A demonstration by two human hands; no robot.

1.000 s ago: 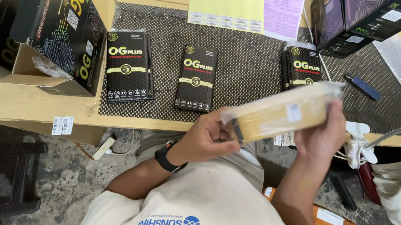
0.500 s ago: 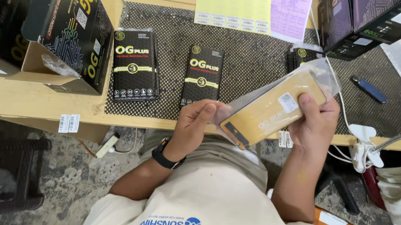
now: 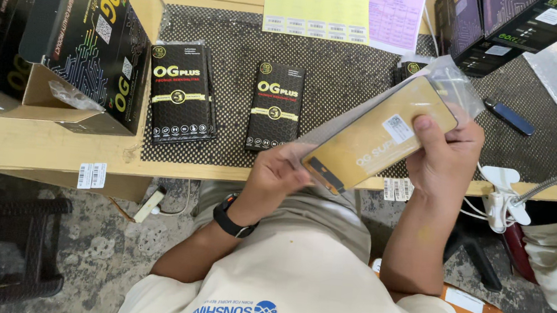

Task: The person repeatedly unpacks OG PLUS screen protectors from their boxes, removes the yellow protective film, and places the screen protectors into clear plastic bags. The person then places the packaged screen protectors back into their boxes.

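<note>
Both my hands hold a flat tan-gold rectangular piece (image 3: 378, 136) inside a clear plastic sleeve (image 3: 453, 85), tilted above the table's front edge. My left hand (image 3: 280, 174), with a black watch on its wrist, grips the lower left end. My right hand (image 3: 446, 153) clasps the upper right side, thumb on the gold face beside a small white sticker. Behind them two slim black boxes (image 3: 181, 94) (image 3: 275, 106) lie flat on a dark textured mat (image 3: 343, 67). A third black box (image 3: 408, 70) is mostly hidden by the sleeve.
Large black cartons (image 3: 92, 26) stand open at the left on the wooden table (image 3: 31, 144). More black cartons (image 3: 513, 22) sit at the back right. Yellow label sheets (image 3: 318, 5), a pink sheet (image 3: 395, 13), a blue pen-like tool (image 3: 509, 116) and a white clamp with cable (image 3: 503, 194) are nearby.
The sleeved gold piece has tipped a bit steeper and its upper end has moved up and right. My right thumb now rests on its face. The camera has shifted slightly.
</note>
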